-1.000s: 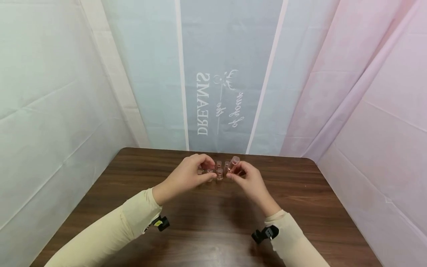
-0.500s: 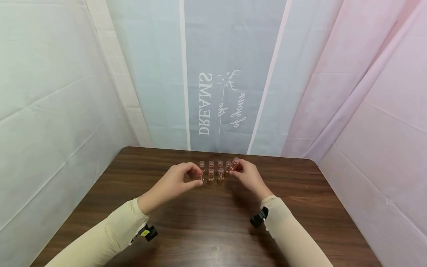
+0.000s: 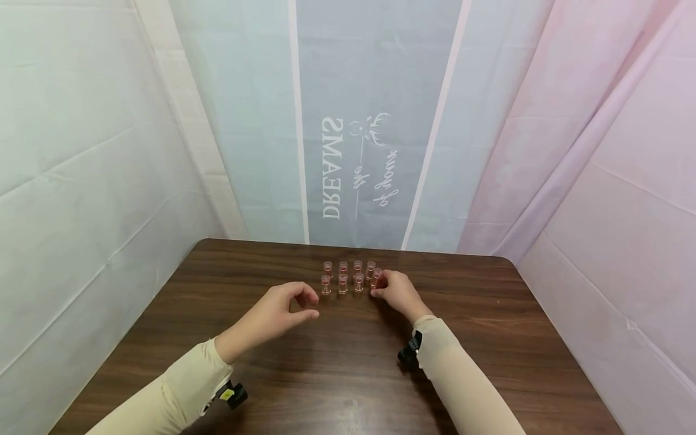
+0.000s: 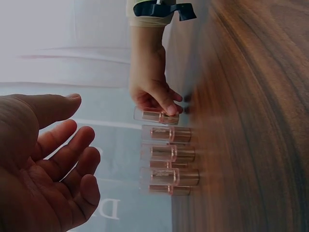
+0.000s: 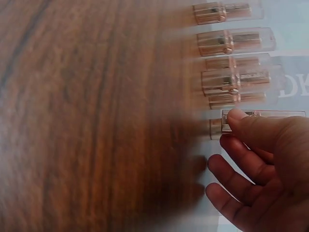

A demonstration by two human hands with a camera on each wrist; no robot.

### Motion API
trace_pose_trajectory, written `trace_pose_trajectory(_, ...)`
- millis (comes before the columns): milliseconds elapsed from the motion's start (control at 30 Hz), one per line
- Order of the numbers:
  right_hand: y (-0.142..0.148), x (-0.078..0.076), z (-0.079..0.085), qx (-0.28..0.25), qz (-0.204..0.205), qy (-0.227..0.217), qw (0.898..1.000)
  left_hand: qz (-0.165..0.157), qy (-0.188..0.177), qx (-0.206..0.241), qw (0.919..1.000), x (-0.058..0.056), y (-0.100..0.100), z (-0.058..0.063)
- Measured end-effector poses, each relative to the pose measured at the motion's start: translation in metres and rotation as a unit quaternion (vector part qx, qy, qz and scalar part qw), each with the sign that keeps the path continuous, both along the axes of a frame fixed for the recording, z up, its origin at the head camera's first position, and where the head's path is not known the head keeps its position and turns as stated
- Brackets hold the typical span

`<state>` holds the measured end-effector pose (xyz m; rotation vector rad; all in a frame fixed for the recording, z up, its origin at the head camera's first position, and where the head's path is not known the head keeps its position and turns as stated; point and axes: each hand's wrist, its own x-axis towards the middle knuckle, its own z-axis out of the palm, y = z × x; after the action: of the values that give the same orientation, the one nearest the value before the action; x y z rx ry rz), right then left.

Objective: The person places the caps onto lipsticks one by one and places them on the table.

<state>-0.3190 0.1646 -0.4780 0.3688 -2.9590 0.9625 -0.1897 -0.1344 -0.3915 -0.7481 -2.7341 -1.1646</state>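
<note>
My right hand (image 3: 401, 294) pinches a lipstick tube (image 3: 376, 277) between thumb and fingers, at the right end of the front row. The tube has a clear cap and a shiny rose-gold base; it is nearly upright, and I cannot tell whether it touches the table. Beside it stand more lipstick tubes of the same kind in two rows, the front row starting with a tube (image 3: 326, 284) on the left and the back row with another tube (image 3: 328, 267). My left hand (image 3: 274, 314) hovers left of the rows with fingers loosely bent, holding nothing.
The dark wood-grain table (image 3: 326, 374) has its far edge just behind the tubes. A printed grey-blue curtain (image 3: 375, 72) hangs behind it. Pale cloth walls (image 3: 81, 199) rise along the left and right sides.
My left hand has moved left and toward me, away from a tube now standing at the front row's left end. My right hand has lowered its tilted tube nearly upright beside the front row.
</note>
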Motion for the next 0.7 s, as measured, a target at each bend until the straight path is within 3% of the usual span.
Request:
trace_pose_trajectory(200, -0.006, 0.0, -0.001, 0.029, -0.004, 0.008, 1.0, 0.001, -0.018, 0.005, 0.9998, 0.001, -0.001, -0.002)
trace_pose_trajectory(700, -0.012, 0.005, -0.006, 0.064, -0.013, 0.009, 0.998, 0.005, -0.014, -0.006, 0.9999, -0.003, -0.005, -0.009)
